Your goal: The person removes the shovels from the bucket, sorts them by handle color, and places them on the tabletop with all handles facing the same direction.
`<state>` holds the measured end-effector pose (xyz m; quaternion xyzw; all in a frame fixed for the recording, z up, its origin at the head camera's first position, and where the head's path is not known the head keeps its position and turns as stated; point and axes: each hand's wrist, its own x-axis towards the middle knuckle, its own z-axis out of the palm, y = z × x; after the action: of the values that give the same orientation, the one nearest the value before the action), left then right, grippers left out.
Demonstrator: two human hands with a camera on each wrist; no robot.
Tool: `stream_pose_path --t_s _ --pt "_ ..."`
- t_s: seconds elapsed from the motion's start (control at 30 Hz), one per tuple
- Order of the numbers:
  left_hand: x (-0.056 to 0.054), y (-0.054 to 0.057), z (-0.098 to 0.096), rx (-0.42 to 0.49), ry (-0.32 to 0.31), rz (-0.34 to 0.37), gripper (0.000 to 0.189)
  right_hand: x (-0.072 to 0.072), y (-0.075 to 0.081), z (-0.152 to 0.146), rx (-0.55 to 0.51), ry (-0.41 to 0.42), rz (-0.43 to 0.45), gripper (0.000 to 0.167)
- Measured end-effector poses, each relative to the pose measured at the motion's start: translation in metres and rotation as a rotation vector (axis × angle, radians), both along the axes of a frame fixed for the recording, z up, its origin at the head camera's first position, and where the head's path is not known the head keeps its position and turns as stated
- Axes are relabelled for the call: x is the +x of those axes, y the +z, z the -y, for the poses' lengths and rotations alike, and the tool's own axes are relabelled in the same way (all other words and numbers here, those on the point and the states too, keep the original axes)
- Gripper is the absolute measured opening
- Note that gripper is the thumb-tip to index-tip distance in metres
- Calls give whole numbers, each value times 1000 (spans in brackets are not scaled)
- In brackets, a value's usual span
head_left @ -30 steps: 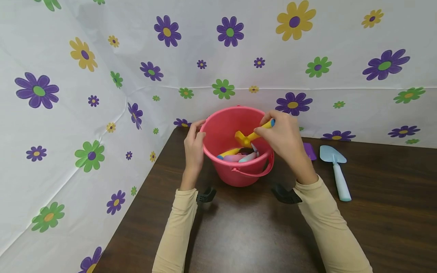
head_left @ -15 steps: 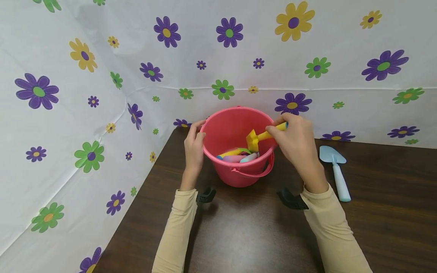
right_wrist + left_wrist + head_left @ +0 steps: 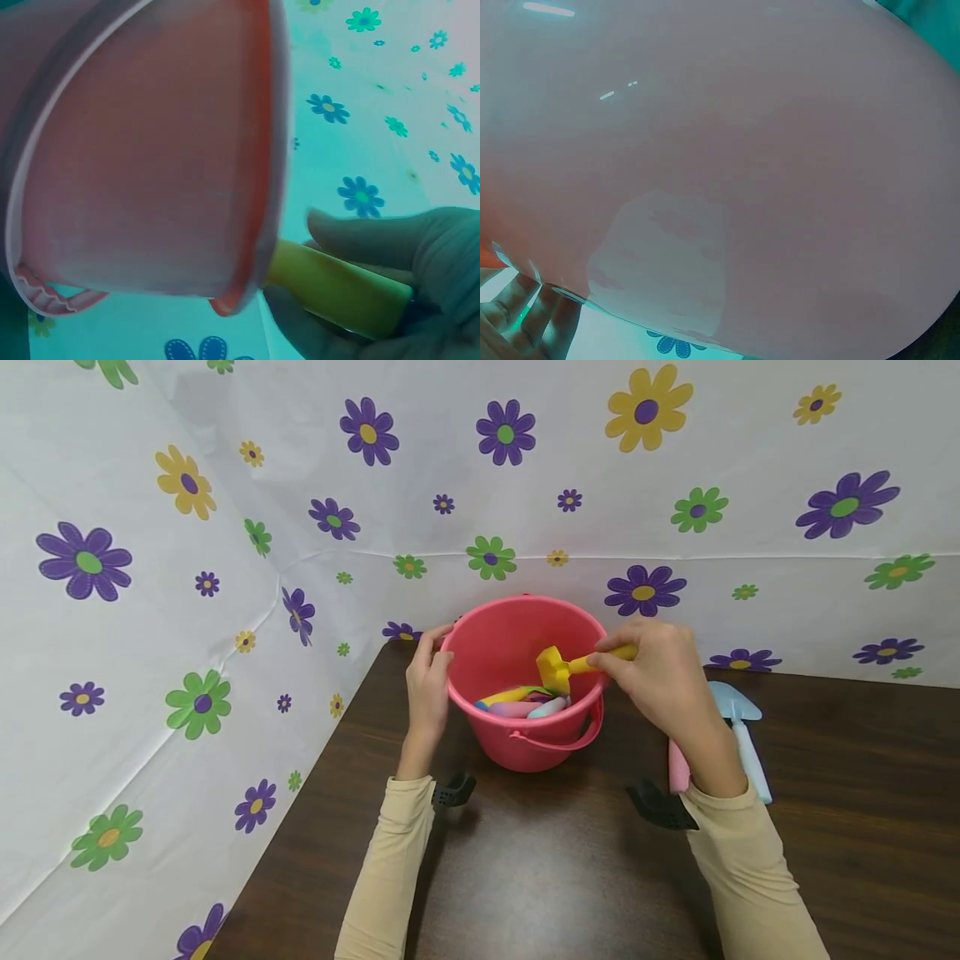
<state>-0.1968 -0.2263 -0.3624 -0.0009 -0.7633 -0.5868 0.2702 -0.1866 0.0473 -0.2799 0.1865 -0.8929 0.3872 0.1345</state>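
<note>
Teamwork: curls left grip [image 3: 429,693] over left rim of pink bucket [image 3: 495,647], probably to steady it; pinches yellow tool [image 3: 557,671] by its handle with right grip [image 3: 663,681], head down inside

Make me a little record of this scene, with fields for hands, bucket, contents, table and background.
Left hand: holds the rim at the bucket's left side
Right hand: grips the yellow tool by its handle; its head is inside the bucket
Bucket: pink bucket, upright, bail hanging down
Contents: pink item, pale blue item and yellow item, partly hidden
Table: dark; light blue trowel, pink handle partly behind the right forearm
Background: white flowered sheet
</note>
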Motion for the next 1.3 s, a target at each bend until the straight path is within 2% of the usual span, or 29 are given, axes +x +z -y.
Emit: stream_pose_path --t_s 0.13,0.27,0.53,0.67,0.73,0.9,1.13,1.3 --pt "0 1 0 -1 7 2 45 4 1 -3 63 45 17 31" --pt "1 1 -1 6 2 3 45 6 -3 -4 60 41 -33 30" --pt "0 -2 -2 13 -12 6 45 4 -21 -10 -70 -4 -292 27" --pt "-1 -1 -1 22 -2 1 45 2 -26 -13 -130 -17 -423 27" --pt "-1 0 -1 23 0 -1 45 2 -26 -14 -170 -29 -459 28" --pt "-2 -2 -1 27 -13 1 45 3 -23 -19 -284 -79 -479 25" --pt "-2 -2 -2 15 -3 -3 45 8 -16 -34 -383 -189 -466 25" --pt "-3 -1 -1 23 5 1 44 15 -8 -49 -517 -258 -478 22"
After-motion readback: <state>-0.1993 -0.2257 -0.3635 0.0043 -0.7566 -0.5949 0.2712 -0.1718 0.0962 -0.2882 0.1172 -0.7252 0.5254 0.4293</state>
